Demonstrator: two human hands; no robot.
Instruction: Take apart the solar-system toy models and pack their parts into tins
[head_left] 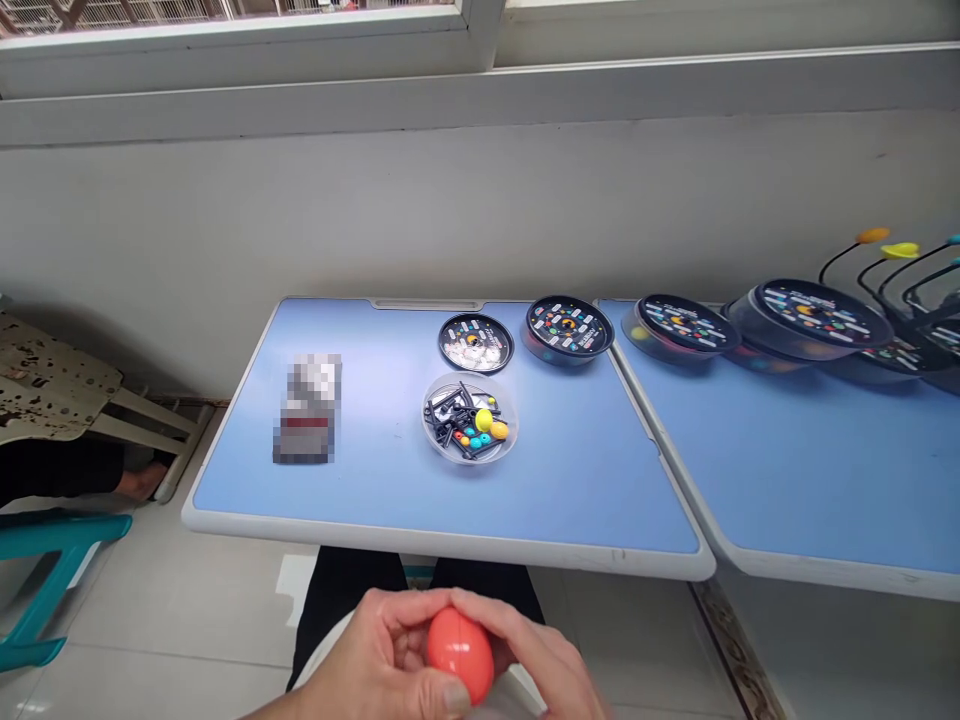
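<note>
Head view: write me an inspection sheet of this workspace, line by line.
Surface: blue desk, with a second blue desk alongside on the right.
Job's things: orange plastic egg, held below the desk edge.
Clutter: clear round tub of black pieces and coloured beads; two round black lids; blurred packet.
Hands: left hand and right hand both wrapped around the egg.
Cables: nothing seen.
Surroundings: grey wall, window ledge, teal stool, tiled floor.

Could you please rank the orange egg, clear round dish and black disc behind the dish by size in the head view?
Clear round dish largest, then the black disc; the orange egg looks similar to the disc but is nearer, so unsure.
</note>
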